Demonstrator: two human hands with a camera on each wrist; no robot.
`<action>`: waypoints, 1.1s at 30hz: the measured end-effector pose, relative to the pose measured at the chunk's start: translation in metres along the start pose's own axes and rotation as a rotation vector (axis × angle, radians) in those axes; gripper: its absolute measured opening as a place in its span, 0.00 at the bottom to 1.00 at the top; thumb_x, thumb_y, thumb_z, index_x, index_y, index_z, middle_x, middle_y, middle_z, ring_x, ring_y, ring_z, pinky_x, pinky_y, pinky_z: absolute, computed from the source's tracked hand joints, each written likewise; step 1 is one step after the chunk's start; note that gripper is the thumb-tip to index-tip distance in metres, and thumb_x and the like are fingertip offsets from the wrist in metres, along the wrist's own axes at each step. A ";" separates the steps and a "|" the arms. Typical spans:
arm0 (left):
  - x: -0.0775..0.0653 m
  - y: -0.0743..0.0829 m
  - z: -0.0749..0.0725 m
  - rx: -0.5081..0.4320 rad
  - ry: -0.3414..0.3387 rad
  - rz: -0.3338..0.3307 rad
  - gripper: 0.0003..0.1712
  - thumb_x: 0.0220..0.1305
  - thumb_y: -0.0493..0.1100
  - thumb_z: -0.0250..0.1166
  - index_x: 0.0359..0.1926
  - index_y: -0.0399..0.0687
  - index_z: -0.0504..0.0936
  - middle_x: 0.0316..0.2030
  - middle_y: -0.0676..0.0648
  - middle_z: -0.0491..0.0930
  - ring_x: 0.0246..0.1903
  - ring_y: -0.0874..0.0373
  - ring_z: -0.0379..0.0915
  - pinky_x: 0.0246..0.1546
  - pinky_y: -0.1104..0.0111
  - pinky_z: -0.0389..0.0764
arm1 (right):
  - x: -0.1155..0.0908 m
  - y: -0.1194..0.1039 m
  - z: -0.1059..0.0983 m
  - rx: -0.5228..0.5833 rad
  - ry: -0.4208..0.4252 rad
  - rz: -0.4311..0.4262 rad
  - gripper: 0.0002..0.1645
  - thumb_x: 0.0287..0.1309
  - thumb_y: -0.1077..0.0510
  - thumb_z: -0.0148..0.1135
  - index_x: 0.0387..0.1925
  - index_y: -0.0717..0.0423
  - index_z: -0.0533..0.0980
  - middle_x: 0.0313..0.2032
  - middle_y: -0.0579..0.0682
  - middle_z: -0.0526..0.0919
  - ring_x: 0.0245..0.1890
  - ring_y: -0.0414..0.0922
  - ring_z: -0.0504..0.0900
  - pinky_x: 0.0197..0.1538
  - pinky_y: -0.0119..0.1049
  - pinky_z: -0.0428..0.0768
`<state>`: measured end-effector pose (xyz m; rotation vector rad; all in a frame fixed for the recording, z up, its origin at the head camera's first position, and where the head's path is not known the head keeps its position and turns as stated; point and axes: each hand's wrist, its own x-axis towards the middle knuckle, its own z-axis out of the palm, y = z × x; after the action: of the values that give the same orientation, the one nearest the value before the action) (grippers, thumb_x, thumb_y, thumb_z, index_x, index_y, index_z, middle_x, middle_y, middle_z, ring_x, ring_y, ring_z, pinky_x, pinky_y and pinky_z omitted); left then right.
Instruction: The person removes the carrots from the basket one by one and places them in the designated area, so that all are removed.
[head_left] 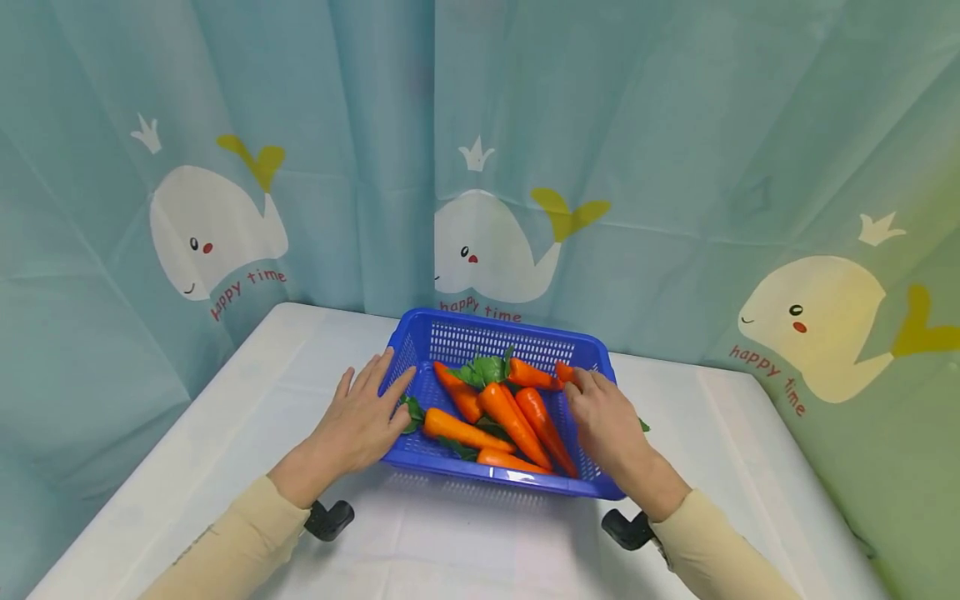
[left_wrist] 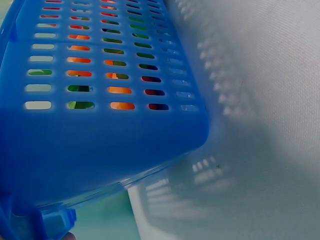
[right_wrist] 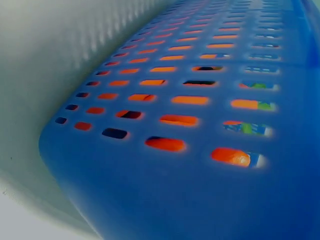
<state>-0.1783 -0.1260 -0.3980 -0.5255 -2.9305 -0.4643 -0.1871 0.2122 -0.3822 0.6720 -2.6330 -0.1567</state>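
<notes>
A blue plastic basket (head_left: 495, 475) with slotted walls holds several orange carrots (head_left: 513, 421) with green leaves. My left hand (head_left: 363, 417) lies at the basket's left rim, fingers straight and spread, thumb near a leafy top (head_left: 411, 414). Over the right side of the basket, my right hand (head_left: 609, 421) has its fingers curled at a carrot (head_left: 565, 372), gripping it; most of that carrot is hidden behind the hand. Green leaf (head_left: 644, 425) pokes out past the right hand's outer side. Both wrist views show the basket's wall (left_wrist: 100, 140) close up, with orange showing through the slots.
The basket stands on a white-covered table (head_left: 465, 550), near its back edge. Behind hangs a light blue curtain (head_left: 660, 125) with whale prints. Black wrist mounts (head_left: 330, 521) sit below both wrists. White tabletop extends on both sides of the basket.
</notes>
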 end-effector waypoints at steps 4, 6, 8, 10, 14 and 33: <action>0.000 -0.001 0.001 0.001 -0.001 -0.001 0.32 0.71 0.49 0.48 0.74 0.47 0.64 0.77 0.34 0.49 0.75 0.36 0.47 0.71 0.34 0.48 | 0.000 0.003 -0.002 0.069 0.044 0.023 0.15 0.48 0.72 0.66 0.41 0.67 0.79 0.49 0.65 0.81 0.48 0.60 0.81 0.54 0.51 0.83; 0.001 -0.001 0.001 0.002 -0.002 0.000 0.32 0.71 0.49 0.48 0.74 0.47 0.64 0.77 0.35 0.49 0.75 0.36 0.47 0.71 0.34 0.48 | 0.000 0.004 -0.004 0.092 0.061 0.035 0.15 0.51 0.72 0.63 0.43 0.67 0.79 0.50 0.66 0.81 0.50 0.61 0.81 0.56 0.51 0.82; 0.001 -0.001 0.001 -0.001 -0.002 0.001 0.32 0.71 0.49 0.48 0.74 0.47 0.64 0.77 0.35 0.49 0.75 0.36 0.47 0.71 0.34 0.48 | 0.000 0.005 -0.006 0.107 0.073 0.042 0.16 0.52 0.71 0.62 0.45 0.68 0.78 0.50 0.66 0.80 0.51 0.61 0.80 0.57 0.52 0.81; 0.001 -0.001 0.001 -0.002 -0.001 0.000 0.32 0.71 0.49 0.48 0.74 0.47 0.64 0.77 0.35 0.49 0.75 0.36 0.47 0.71 0.34 0.48 | 0.000 0.006 -0.008 0.117 0.084 0.046 0.17 0.53 0.71 0.62 0.47 0.69 0.78 0.52 0.66 0.80 0.52 0.61 0.80 0.57 0.52 0.81; 0.001 -0.001 0.001 -0.002 0.004 0.000 0.32 0.71 0.49 0.48 0.74 0.47 0.64 0.77 0.35 0.49 0.75 0.36 0.48 0.70 0.34 0.48 | -0.002 0.008 -0.014 0.114 0.105 0.047 0.21 0.53 0.71 0.61 0.51 0.70 0.77 0.54 0.67 0.79 0.54 0.62 0.80 0.58 0.53 0.80; 0.000 -0.001 0.000 0.004 0.002 0.002 0.32 0.71 0.48 0.49 0.74 0.46 0.64 0.77 0.34 0.49 0.74 0.35 0.50 0.70 0.33 0.50 | -0.025 0.032 -0.026 0.175 0.260 0.169 0.25 0.46 0.73 0.62 0.50 0.68 0.75 0.48 0.68 0.79 0.48 0.64 0.79 0.44 0.59 0.84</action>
<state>-0.1787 -0.1264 -0.3984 -0.5274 -2.9285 -0.4576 -0.1701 0.2526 -0.3616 0.4849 -2.4534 0.2001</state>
